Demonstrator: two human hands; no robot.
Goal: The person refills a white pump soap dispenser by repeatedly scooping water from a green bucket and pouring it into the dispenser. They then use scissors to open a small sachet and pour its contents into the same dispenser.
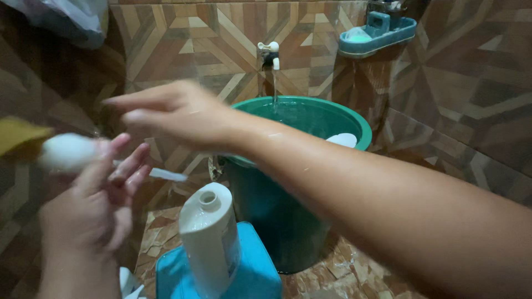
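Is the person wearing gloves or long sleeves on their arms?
No. Both the left hand and the right hand are bare, with no gloves, rings or watch showing. The right forearm has no sleeve and looks wet and shiny.

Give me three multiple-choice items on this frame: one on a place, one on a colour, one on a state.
1. Where does the white bottle stand?
A. on the blue stool
B. inside the bucket
C. on the wall shelf

2. What colour is the bucket?
A. red
B. green
C. yellow

3. How is the tap?
A. running
B. dry
C. covered with a cloth

Answers: 1 A, the bottle's base rests on the blue top. 2 B, rim and wall are green. 3 A, a thin stream falls into the bucket's water.
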